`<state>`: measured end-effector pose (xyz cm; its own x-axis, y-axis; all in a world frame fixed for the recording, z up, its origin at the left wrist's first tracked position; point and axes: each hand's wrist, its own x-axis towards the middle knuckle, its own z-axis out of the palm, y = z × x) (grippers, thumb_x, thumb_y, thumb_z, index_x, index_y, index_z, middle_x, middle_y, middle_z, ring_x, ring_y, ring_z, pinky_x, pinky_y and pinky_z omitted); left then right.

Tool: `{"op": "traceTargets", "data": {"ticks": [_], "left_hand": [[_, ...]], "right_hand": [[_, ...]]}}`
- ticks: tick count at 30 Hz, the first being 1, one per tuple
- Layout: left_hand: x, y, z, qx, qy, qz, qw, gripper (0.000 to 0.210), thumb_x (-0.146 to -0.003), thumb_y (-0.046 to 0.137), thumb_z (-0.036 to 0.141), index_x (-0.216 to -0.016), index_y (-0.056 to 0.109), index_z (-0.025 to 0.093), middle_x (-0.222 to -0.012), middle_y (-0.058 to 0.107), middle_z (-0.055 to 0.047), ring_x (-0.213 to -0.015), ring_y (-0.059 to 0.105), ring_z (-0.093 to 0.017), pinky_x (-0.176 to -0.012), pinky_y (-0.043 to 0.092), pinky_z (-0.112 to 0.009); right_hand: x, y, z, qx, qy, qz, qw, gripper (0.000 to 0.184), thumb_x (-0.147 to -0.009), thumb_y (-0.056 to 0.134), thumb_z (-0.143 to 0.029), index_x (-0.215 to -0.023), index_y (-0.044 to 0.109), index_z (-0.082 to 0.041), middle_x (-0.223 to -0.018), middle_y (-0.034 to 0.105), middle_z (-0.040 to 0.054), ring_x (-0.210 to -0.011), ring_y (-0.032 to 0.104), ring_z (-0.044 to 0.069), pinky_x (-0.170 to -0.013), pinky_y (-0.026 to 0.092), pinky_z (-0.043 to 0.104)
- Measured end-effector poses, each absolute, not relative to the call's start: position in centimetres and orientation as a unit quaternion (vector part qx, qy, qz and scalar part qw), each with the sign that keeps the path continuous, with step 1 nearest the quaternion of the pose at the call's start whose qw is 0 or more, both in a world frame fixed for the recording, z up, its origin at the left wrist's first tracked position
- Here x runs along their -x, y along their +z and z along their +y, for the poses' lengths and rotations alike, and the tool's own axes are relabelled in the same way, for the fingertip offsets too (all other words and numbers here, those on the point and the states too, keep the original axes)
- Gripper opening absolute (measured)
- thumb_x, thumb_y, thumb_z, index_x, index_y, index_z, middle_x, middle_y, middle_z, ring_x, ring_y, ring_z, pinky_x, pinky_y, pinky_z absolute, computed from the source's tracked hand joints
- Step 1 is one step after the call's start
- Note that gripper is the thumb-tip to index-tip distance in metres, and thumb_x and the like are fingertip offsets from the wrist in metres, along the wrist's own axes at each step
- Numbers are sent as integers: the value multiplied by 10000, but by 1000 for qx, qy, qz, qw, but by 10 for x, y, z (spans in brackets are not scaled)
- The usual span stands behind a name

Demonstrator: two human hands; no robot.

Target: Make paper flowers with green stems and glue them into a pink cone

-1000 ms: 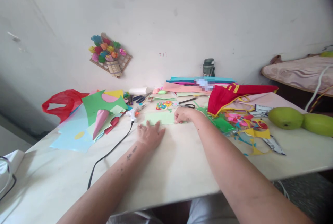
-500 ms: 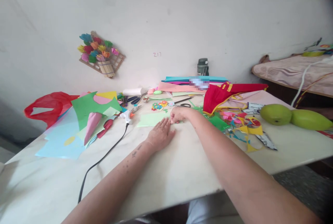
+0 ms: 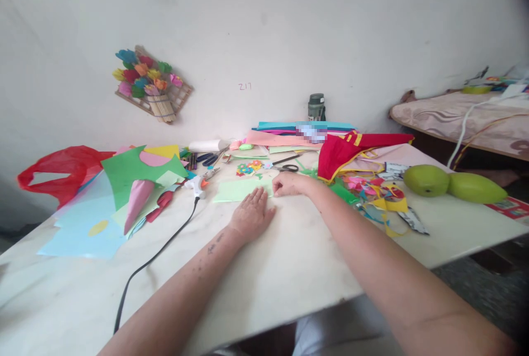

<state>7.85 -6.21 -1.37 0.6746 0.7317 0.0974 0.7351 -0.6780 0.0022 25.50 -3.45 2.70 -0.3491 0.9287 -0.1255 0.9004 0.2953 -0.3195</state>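
Note:
A folded-looking sheet of light green paper [image 3: 231,190] lies flat on the table in front of me. My left hand [image 3: 252,210] rests palm down on its near right part, fingers stretched out and slightly apart. At the paper's right end, my right hand [image 3: 284,184] is closed with its fingers curled against the thumb. Whatever it may hold is hidden by the fingers. Just beyond the paper are small colourful paper flowers [image 3: 249,167]. Scissors [image 3: 288,168] with dark handles lie right behind my right hand.
A white glue gun [image 3: 195,185] with a black cord lies left of the paper. Coloured sheets [image 3: 82,229] and a red plastic bag [image 3: 61,171] are farther left. Paper scraps [image 3: 384,201], a red cloth [image 3: 339,152] and green balloon-like objects [image 3: 425,179] lie to the right. A bottle [image 3: 316,107] stands behind.
The view has turned slightly right, so things sit farther left in it. My right hand has shifted slightly against the paper's right end; my left hand stays flat on it.

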Motion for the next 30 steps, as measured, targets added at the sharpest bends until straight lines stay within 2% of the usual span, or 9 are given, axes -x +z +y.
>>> {"op": "traceTargets", "data": {"ticks": [4,11,18,30], "left_hand": [[-78,-14,-62,915,-51,-399,20,583,-881,227,421,-1308,338,42,-1398,263,-184,-1304,204,-250,-1058,223,-410],[-77,-12,-63,925,-45,-377,32,537,-891,195,415,-1346,307,152,-1407,255,-175,-1306,172,-272,-1040,225,-448],[-80,-9,-64,920,-33,-389,27,527,-889,202,423,-1338,324,177,-1410,269,-146,-1304,194,-265,-1034,239,-443],[-82,-9,-64,916,-52,-396,22,494,-890,228,405,-1319,362,202,-1398,306,-126,-1299,231,-254,-1036,245,-426]], "right_hand": [[-255,27,-36,585,173,-791,47,237,-662,605,-248,-858,670,-132,-792,667,34,-666,550,111,-541,370,166],[-253,32,-39,616,196,-762,42,237,-685,587,-240,-872,678,-127,-776,664,49,-634,540,115,-520,368,182],[-252,32,-39,649,195,-735,21,229,-661,606,-281,-835,684,-153,-756,660,48,-613,545,135,-507,377,206],[-264,35,-39,643,182,-743,-22,266,-673,601,-311,-877,665,-152,-815,661,62,-677,566,151,-536,392,220]]}}
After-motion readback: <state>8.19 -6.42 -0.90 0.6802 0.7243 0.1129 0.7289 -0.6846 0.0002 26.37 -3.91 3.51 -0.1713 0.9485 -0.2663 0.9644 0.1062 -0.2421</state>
